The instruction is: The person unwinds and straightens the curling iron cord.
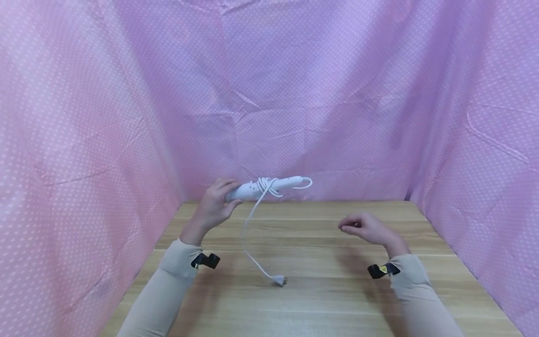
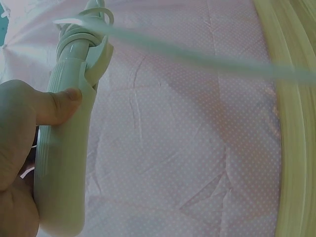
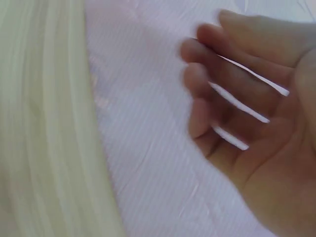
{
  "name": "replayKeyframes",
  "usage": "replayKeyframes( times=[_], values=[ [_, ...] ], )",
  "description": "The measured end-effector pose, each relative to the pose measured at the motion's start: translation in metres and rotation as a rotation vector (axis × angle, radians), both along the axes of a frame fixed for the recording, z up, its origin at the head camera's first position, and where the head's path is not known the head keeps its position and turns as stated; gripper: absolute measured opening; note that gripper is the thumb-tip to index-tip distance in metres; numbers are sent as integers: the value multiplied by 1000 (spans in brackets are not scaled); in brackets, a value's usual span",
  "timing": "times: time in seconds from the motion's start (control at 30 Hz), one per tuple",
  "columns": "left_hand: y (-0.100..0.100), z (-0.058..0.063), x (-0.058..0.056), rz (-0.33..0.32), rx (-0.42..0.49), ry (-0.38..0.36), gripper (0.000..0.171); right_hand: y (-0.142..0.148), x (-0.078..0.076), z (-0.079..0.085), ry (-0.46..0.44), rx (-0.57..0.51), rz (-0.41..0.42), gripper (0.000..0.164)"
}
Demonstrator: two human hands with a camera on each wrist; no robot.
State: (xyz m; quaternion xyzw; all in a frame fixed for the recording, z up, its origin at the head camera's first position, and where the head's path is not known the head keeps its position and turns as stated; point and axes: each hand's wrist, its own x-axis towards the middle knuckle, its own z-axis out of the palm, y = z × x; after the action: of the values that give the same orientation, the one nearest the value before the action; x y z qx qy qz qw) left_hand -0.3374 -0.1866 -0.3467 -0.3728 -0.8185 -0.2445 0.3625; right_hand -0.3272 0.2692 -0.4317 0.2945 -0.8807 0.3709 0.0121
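Note:
A white curling iron (image 1: 246, 191) is held up above the far part of the table, lying nearly level in the head view. My left hand (image 1: 214, 204) grips its thick end. In the left wrist view the thumb (image 2: 59, 106) presses along the iron's body (image 2: 61, 163), just below a lever-like clip (image 2: 100, 61). Its white cord (image 1: 266, 185) is wound round the slimmer part, and a loose length hangs down to a plug (image 1: 279, 280). My right hand (image 1: 365, 228) hovers over the table's right side, fingers loosely curled, holding nothing.
A light wood-grain table (image 1: 320, 299) lies below both hands. Pink dotted cloth (image 1: 269, 93) hangs behind it and along the left and right sides. Small black cameras are strapped to both wrists, over beige sleeves (image 1: 160, 285).

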Motion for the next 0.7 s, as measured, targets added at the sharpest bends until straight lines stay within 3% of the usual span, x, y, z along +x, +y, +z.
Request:
replayKeyframes(
  times=[0.13,0.27,0.43,0.57,0.7],
  values=[
    [-1,0,-1,10,-21,-1,46,-18,4,15,153,-166,-159,19],
    [0,3,-2,15,-43,-7,45,-42,18,40,304,-370,-236,17],
    [0,6,-3,32,-62,-16,44,-75,43,82,511,-535,-154,20],
    [2,8,-4,36,-71,-10,44,-95,46,97,631,-586,-47,26],
    [5,10,-7,35,-79,-5,45,-113,47,104,681,-587,3,27]
  ],
)
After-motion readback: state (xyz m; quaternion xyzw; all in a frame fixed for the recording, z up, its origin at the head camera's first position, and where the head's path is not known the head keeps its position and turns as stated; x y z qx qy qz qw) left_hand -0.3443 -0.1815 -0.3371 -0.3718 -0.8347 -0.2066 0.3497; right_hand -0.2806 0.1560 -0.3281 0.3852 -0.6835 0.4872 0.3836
